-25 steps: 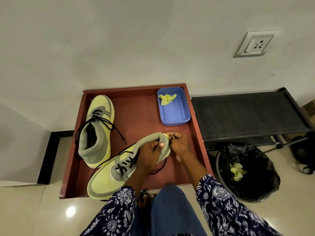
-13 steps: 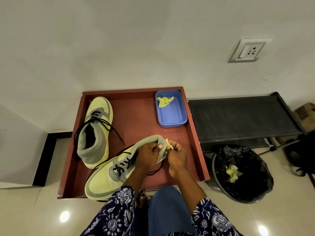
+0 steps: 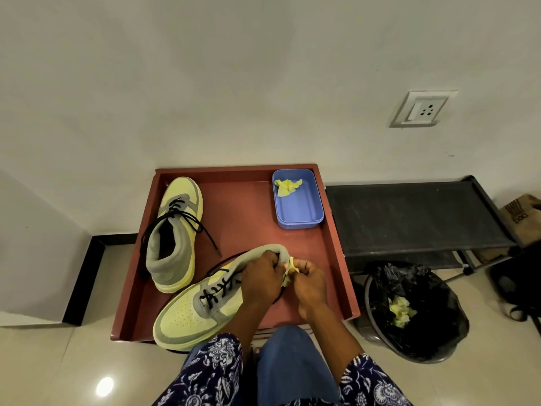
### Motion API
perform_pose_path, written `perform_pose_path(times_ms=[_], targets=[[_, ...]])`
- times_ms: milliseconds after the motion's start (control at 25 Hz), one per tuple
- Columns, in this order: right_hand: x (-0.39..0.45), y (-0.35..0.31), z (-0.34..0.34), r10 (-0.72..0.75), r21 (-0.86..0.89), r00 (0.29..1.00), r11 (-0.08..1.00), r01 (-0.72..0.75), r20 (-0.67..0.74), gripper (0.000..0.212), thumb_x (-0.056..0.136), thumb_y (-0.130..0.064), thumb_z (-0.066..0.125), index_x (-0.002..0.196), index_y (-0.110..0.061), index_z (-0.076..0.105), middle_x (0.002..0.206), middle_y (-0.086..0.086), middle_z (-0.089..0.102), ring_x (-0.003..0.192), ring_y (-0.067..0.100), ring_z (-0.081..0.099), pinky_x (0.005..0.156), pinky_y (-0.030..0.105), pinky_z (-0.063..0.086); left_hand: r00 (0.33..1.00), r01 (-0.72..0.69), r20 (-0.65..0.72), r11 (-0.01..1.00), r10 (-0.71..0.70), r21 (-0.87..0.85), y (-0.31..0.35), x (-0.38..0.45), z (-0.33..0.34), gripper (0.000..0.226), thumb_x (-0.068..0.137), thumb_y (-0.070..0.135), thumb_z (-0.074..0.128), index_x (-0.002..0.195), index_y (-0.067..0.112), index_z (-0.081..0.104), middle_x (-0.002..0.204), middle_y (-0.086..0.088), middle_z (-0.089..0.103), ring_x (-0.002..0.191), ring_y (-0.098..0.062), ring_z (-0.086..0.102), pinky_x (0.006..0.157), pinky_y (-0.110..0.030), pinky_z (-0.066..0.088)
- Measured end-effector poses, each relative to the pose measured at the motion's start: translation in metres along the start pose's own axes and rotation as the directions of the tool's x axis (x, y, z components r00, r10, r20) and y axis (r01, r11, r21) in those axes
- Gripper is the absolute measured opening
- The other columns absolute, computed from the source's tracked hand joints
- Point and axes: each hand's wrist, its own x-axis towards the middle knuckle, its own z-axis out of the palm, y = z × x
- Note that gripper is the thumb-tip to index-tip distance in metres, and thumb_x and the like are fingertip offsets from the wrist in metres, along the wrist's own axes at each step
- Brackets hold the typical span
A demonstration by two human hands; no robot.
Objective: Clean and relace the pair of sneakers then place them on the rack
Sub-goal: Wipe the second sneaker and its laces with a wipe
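Two yellow-green and grey sneakers with black laces lie in a red-brown tray (image 3: 330, 259). One sneaker (image 3: 175, 230) stands at the tray's left, toe toward the wall, laces loose. The near sneaker (image 3: 190, 315) lies slanted, its toe over the tray's front edge. My left hand (image 3: 260, 276) grips this sneaker's grey collar at the heel. Right beside it, my right hand (image 3: 307, 281) pinches a small yellow wipe (image 3: 291, 268) against the heel. The black rack (image 3: 409, 215) stands to the right of the tray.
A blue tub (image 3: 301, 212) holding a yellow wipe sits in the tray's far right corner. A bin with a black liner (image 3: 415, 312) and used yellow wipes stands on the floor under the rack's front. A wall socket (image 3: 421, 108) is above. My knees are at the bottom edge.
My head has tilted up a little, so everything sits lower in view. My right hand has shifted the yellow wipe along the heel; my left hand keeps its grip on the collar.
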Motion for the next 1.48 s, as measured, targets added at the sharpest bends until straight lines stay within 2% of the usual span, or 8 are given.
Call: perform_pose_path(times_ms=[360,680,760,920,1080,1200,1320,1480], targets=[[-0.014,-0.02,-0.029,-0.02,0.133,0.996,0.991,0.032,-0.092,0.024,0.084,0.004,0.057,0.077,-0.018,0.063,0.081,0.004,0.064,0.074,0.016,0.058,0.067,0.028,0.051,0.996,-0.08,-0.014,0.96,0.087,0.268,0.023,-0.032,-0.009,0.032,0.092,0.038,0.047,0.107,0.009,0.046,0.109,-0.011,0.065,0.103,-0.032,0.06,0.082,-0.038,0.042],[-0.03,-0.037,-0.042,-0.069,0.174,0.984,0.98,0.097,-0.162,0.013,0.087,-0.004,0.058,0.097,-0.01,0.065,0.096,0.008,0.066,0.089,0.024,0.065,0.067,0.029,0.055,0.99,-0.125,-0.045,0.981,0.133,0.146,0.055,-0.05,-0.029,0.029,0.096,0.028,0.041,0.117,0.009,0.042,0.121,-0.009,0.055,0.111,-0.028,0.053,0.086,-0.039,0.043],[-0.036,-0.048,-0.046,-0.111,0.17,0.977,0.975,0.142,-0.182,0.014,0.086,-0.001,0.057,0.095,-0.01,0.064,0.095,0.006,0.066,0.086,0.021,0.064,0.064,0.026,0.053,0.984,-0.163,-0.047,0.977,0.17,0.135,0.061,-0.052,-0.036,0.029,0.096,0.026,0.04,0.119,0.008,0.042,0.123,-0.01,0.055,0.112,-0.028,0.052,0.087,-0.038,0.042],[-0.044,-0.063,-0.056,-0.161,0.139,0.963,0.971,0.194,-0.217,0.018,0.085,-0.001,0.057,0.093,-0.015,0.065,0.097,0.008,0.067,0.09,0.023,0.065,0.079,0.04,0.056,0.967,-0.245,-0.039,0.961,0.251,0.125,0.067,-0.05,-0.05,0.033,0.097,0.026,0.04,0.125,0.008,0.043,0.129,-0.009,0.053,0.116,-0.025,0.05,0.09,-0.033,0.04],[-0.054,-0.069,-0.06,-0.193,0.145,0.957,0.963,0.227,-0.215,0.02,0.084,0.0,0.057,0.091,-0.016,0.065,0.09,0.003,0.067,0.083,0.019,0.064,0.07,0.034,0.055,0.927,-0.37,-0.019,0.921,0.375,0.117,0.07,-0.046,-0.072,0.036,0.096,0.022,0.044,0.129,0.008,0.043,0.131,-0.009,0.053,0.119,-0.024,0.048,0.096,-0.032,0.038],[-0.059,-0.064,-0.05,-0.21,0.122,0.966,0.966,0.229,-0.149,0.02,0.082,0.002,0.059,0.089,-0.016,0.065,0.089,0.004,0.068,0.084,0.02,0.065,0.069,0.034,0.055,0.901,-0.429,0.005,0.887,0.435,0.174,0.057,-0.036,-0.087,0.032,0.094,0.018,0.048,0.123,0.004,0.049,0.123,-0.014,0.056,0.112,-0.028,0.05,0.09,-0.038,0.041],[-0.062,-0.048,-0.026,-0.203,0.071,0.978,0.976,0.205,-0.036,0.021,0.081,0.004,0.06,0.095,-0.011,0.067,0.092,0.007,0.069,0.085,0.022,0.065,0.069,0.033,0.054,0.883,-0.457,0.003,0.86,0.469,0.228,0.034,-0.026,-0.097,0.023,0.091,0.01,0.05,0.112,0.002,0.054,0.111,-0.016,0.057,0.101,-0.031,0.052,0.071,-0.032,0.036],[-0.066,-0.027,0.006,-0.161,-0.007,0.986,0.987,0.161,0.05,0.022,0.081,0.003,0.061,0.089,-0.017,0.066,0.091,0.005,0.07,0.081,0.018,0.064,0.066,0.027,0.054,0.854,-0.505,0.039,0.808,0.519,0.305,-0.001,-0.017,-0.1,0.025,0.085,0.012,0.044,0.098,-0.002,0.061,0.093,-0.021,0.06,0.084,-0.035,0.056,0.062,-0.031,0.033]])
